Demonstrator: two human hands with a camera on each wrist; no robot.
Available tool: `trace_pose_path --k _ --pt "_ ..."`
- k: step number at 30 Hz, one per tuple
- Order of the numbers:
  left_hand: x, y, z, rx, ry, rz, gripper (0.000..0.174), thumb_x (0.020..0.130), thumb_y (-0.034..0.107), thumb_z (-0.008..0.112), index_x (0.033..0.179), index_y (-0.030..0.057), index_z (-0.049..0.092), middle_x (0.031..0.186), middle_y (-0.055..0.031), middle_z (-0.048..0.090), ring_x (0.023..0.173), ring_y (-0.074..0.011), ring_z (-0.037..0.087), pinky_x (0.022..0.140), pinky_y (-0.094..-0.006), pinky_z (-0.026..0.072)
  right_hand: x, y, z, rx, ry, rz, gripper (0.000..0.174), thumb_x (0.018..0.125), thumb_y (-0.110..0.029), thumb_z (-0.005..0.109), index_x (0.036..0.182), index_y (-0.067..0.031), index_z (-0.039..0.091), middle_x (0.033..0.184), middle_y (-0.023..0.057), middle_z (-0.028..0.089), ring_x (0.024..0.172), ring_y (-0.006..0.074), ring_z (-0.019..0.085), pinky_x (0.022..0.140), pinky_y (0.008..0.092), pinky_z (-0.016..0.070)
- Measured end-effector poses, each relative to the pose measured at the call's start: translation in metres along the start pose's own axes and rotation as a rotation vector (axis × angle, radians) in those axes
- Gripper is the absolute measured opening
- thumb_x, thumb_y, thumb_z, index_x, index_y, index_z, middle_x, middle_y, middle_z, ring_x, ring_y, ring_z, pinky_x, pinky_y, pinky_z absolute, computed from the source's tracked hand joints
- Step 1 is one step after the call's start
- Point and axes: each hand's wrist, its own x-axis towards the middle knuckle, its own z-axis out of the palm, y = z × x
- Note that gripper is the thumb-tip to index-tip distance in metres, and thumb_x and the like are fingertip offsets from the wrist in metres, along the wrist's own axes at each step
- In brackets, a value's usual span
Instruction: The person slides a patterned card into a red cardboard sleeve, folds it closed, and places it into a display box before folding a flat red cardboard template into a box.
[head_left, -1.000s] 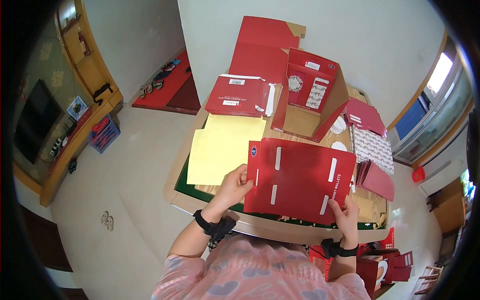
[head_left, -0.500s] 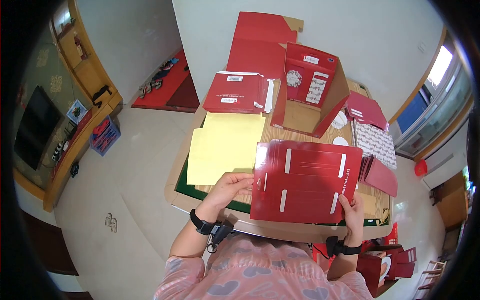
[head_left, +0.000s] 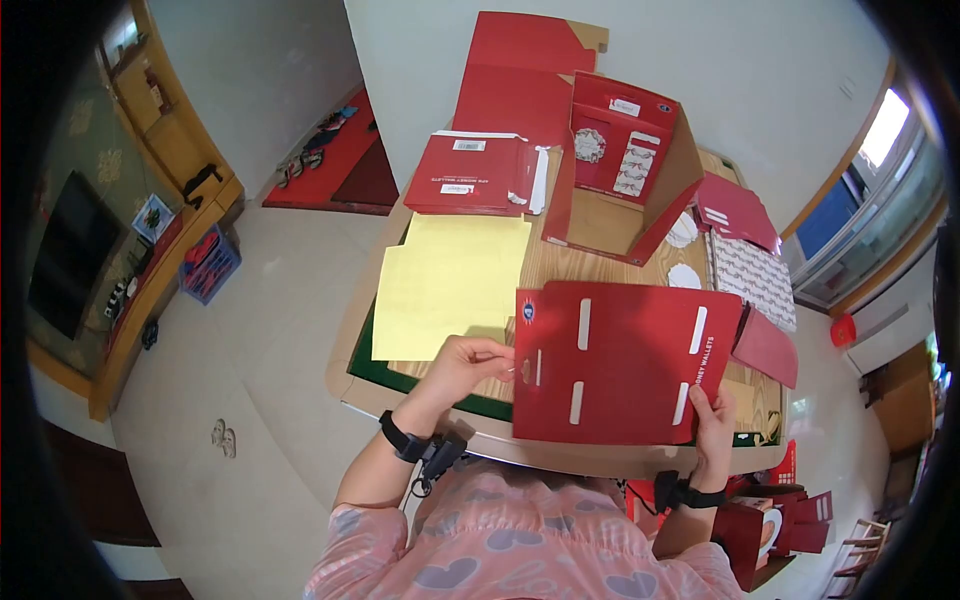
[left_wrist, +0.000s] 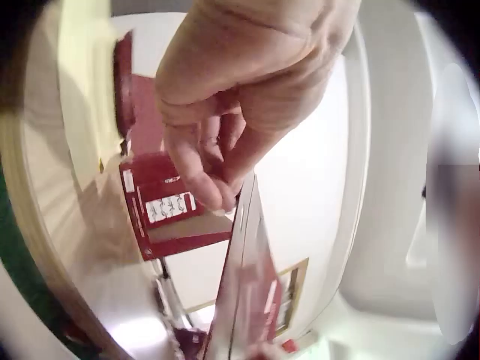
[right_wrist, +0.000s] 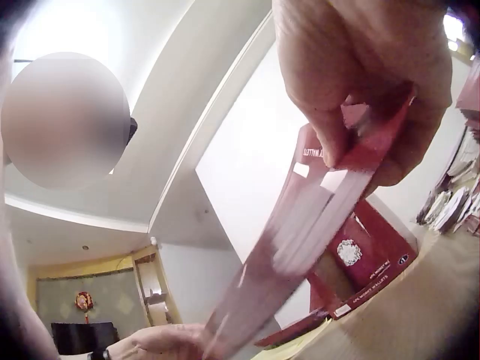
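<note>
A flat red backing card [head_left: 620,365] with four pale slots and the words "MONEY WALLETS" is held up over the table's near edge. My right hand [head_left: 713,420] grips its lower right corner, thumb on the slotted face and fingers behind. At the opposite edge, the thumb and fingertips of my left hand [head_left: 470,370] pinch together beside a small hang hole. The left wrist view shows those fingertips of the left hand [left_wrist: 240,112] right at the edge of the backing card [left_wrist: 244,277]. In the right wrist view the card stretches between both hands.
An open red box [head_left: 605,215] stands behind the card. Yellow sheets [head_left: 450,290] lie left on the table, before a stack of red packs [head_left: 468,175]. Red folders [head_left: 735,210], a patterned pack [head_left: 752,275] and white round cards [head_left: 683,230] lie to the right.
The card has moved slightly right, and its tilt has changed. My left hand has slid down its left edge, where a small hang hole now shows. The right hand keeps its grip.
</note>
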Motion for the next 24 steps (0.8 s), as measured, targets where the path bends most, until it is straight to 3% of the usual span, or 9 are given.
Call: trace_pose_path --k 2,3,7,11,14,20,24 --pt "-0.002 0.003 0.012 0.204 0.037 -0.006 0.013 0.082 -0.001 0.058 0.093 -0.0003 0.066 0.083 -0.0084 0.066 0.074 -0.0132 0.064 0.069 -0.0246 0.0521 0.001 0.000 -0.006 -0.028 0.051 -0.037 0.029 0.087 -0.006 0.055 0.115 0.0005 0.052 0.104 0.0053 0.061 0.091 0.0111 0.055 0.083 0.0270 0.0425" --pt "-0.003 0.006 0.017 0.306 0.054 -0.010 0.013 0.081 -0.003 0.058 0.090 0.0003 0.067 0.082 -0.0086 0.067 0.073 -0.0131 0.064 0.068 -0.0248 0.0522 0.002 0.001 -0.007 0.101 0.125 -0.049 0.030 0.087 -0.008 0.055 0.116 -0.0009 0.052 0.107 0.0057 0.060 0.093 0.0124 0.056 0.084 0.0281 0.0425" --pt "-0.006 0.007 0.019 0.552 -0.166 -0.168 0.016 0.082 0.002 0.058 0.095 -0.0016 0.065 0.081 -0.0085 0.067 0.073 -0.0113 0.064 0.068 -0.0224 0.0507 0.007 -0.014 -0.029 0.250 0.261 -0.054 0.031 0.088 -0.011 0.054 0.117 -0.0013 0.050 0.111 0.0071 0.058 0.098 0.0149 0.056 0.087 0.0298 0.0427" --pt "-0.007 -0.013 0.028 0.608 -0.286 -0.178 0.019 0.082 0.003 0.057 0.098 -0.0023 0.064 0.081 -0.0092 0.067 0.072 -0.0117 0.064 0.066 -0.0240 0.0505 0.007 -0.012 -0.037 0.232 0.263 -0.058 0.031 0.088 -0.011 0.054 0.117 -0.0014 0.050 0.111 0.0071 0.058 0.098 0.0148 0.056 0.086 0.0294 0.0438" --pt "-0.006 -0.018 0.028 0.593 -0.274 -0.204 0.017 0.082 0.003 0.057 0.096 -0.0031 0.064 0.080 -0.0090 0.067 0.072 -0.0116 0.063 0.066 -0.0236 0.0500 0.008 -0.010 -0.032 0.210 0.251 -0.048 0.031 0.088 -0.010 0.053 0.118 -0.0014 0.049 0.111 0.0070 0.058 0.098 0.0146 0.056 0.086 0.0294 0.0435" --pt "0.001 0.011 0.010 0.599 0.028 0.030 0.011 0.081 0.006 0.060 0.089 -0.0014 0.063 0.075 -0.0066 0.065 0.066 -0.0107 0.059 0.063 -0.0230 0.0480 0.019 0.023 0.000 0.163 0.065 0.172 0.029 0.088 -0.005 0.050 0.117 -0.0016 0.050 0.107 0.0066 0.059 0.095 0.0134 0.056 0.085 0.0289 0.0425" --pt "0.013 0.034 0.010 0.649 0.089 0.227 0.012 0.080 0.008 0.061 0.089 0.0011 0.064 0.076 -0.0068 0.064 0.068 -0.0122 0.059 0.065 -0.0252 0.0475 0.028 0.028 0.019 0.005 -0.090 0.250 0.029 0.086 -0.002 0.051 0.115 -0.0010 0.051 0.108 0.0070 0.060 0.096 0.0129 0.055 0.084 0.0282 0.0433"
